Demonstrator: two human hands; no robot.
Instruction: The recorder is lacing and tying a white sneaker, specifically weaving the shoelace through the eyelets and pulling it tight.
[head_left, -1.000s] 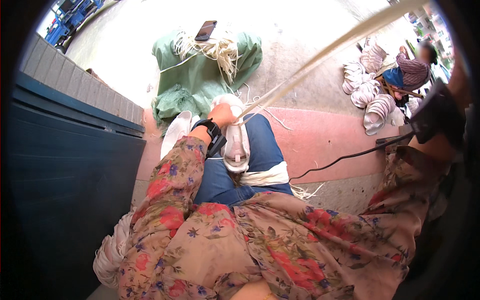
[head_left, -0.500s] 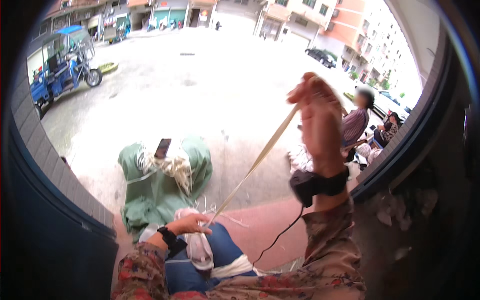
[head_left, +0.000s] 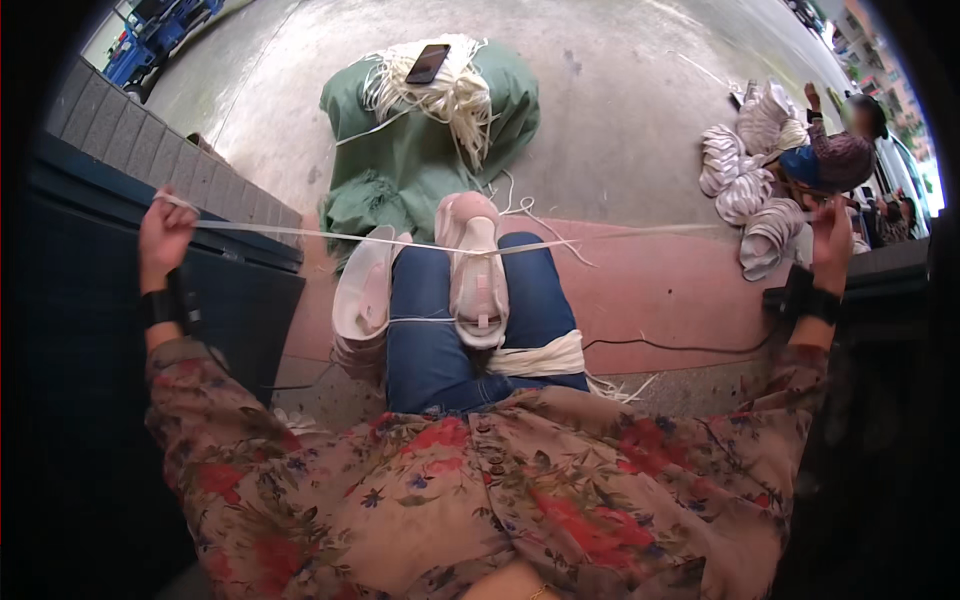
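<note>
At far left, in front of the dark blue panel, the person's left hand is raised, a black band on its wrist, fingers pinched round one end of a pale lace. The lace runs taut rightward, sagging a little toward the middle. Beside the left thigh sits a stack of shoes. Beyond it a green sack carries a heap of laces with a phone on top.

In the middle, the pale pink shoe lies between the thighs, its long axis pointing away from the body, nearly square to the lace, which crosses its upper half. A thin cord runs from the shoe over the left thigh, and a white band wraps the right one.

Neither hand touches the shoe: it lies inward of both, to the right of the left hand and to the left of the right, and the left looks slightly nearer.

Farther right, more shoes stand in stacks near a seated co-worker. Last comes the right hand, also raised, closed on the lace's other end, well apart from the left.
</note>
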